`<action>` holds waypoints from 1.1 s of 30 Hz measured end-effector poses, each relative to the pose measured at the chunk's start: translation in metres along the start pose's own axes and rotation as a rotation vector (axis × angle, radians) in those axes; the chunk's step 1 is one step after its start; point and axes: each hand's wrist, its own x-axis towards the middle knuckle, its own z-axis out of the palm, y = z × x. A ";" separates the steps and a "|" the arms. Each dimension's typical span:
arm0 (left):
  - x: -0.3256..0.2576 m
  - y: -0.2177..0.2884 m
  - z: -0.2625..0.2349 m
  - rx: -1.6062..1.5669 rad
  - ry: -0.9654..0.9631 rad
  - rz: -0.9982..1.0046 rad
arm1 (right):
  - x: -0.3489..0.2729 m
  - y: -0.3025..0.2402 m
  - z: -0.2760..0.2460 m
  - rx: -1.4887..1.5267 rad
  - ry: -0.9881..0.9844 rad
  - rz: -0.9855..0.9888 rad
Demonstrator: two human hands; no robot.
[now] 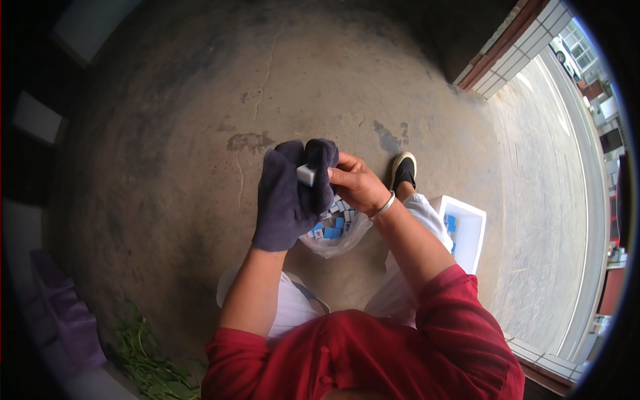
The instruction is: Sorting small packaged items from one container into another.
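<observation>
A dark grey cloth [323, 153] covers my left hand [280, 197] to the wrist like a mitt, so its fingers are hidden. Between the folds of the cloth sits a small white block with a blue edge [306, 175], gripped through the fabric. My right hand [358, 184], bare, pinches the right side of the cloth, its thumb close to the block. Just below both hands, a clear plastic bag [331, 251] on the floor holds several blue-and-white blocks [333, 230]; the hands and cloth hide part of it.
On my right stands a white foam box [472, 230] with more blue-and-white pieces inside. Green leafy stems [150, 353] lie at the lower left beside a purple object [67, 313]. A tiled pillar [520, 50] rises at the upper right, with a road beyond. The concrete floor [180, 133] is cracked.
</observation>
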 end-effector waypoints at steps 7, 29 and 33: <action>-0.002 -0.004 0.012 -0.279 0.194 0.009 | 0.004 0.008 0.014 -0.481 0.065 -0.282; -0.011 -0.010 0.045 -0.716 0.350 -0.249 | -0.003 -0.006 0.020 -0.238 0.137 0.055; -0.012 -0.009 0.032 -0.283 0.234 -0.051 | -0.004 0.004 0.017 -0.512 0.074 0.010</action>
